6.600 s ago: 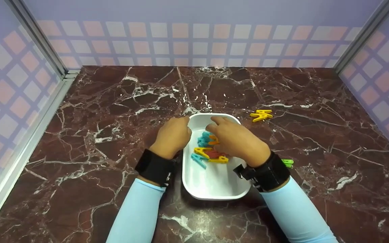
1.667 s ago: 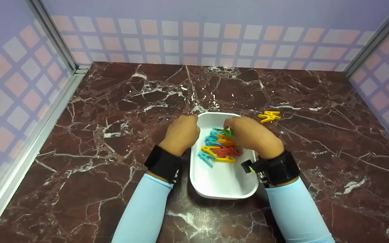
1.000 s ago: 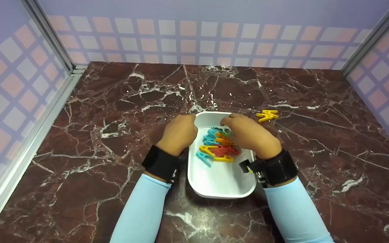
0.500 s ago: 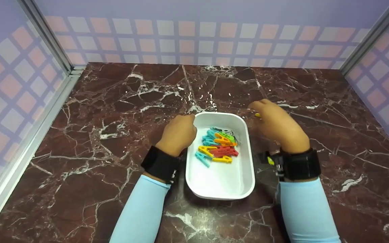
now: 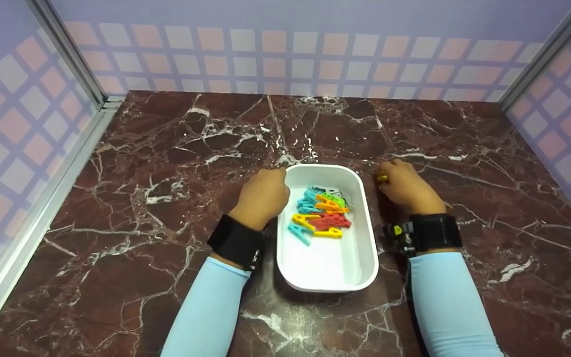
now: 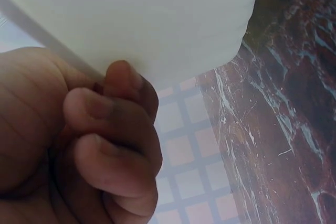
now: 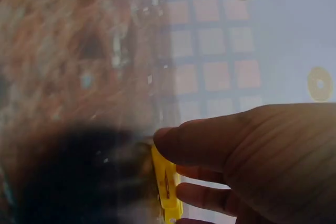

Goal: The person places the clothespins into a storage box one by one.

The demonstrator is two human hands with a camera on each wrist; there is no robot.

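Observation:
A white rectangular tub (image 5: 327, 272) stands in front of me with several clothespins in it: teal (image 5: 307, 202), orange (image 5: 332, 205), green (image 5: 334, 199), red (image 5: 332, 221) and yellow (image 5: 328, 233). My left hand (image 5: 263, 196) grips the tub's left rim near its far end, fingers curled against the wall in the left wrist view. Right of the tub, my right hand (image 5: 404, 184) is low over the table. Its thumb and fingers pinch a yellow clothespin (image 7: 167, 182), mostly hidden under the hand in the head view.
Dark red marbled tabletop (image 5: 191, 163) surrounds the tub. A tiled-pattern back wall (image 5: 295, 59) and side panels enclose the table. White flecks lie beyond the tub.
My right hand has left a green clothespin among the others in the tub, then moved right and taken hold of yellow on the table. My left hand has stayed on the rim.

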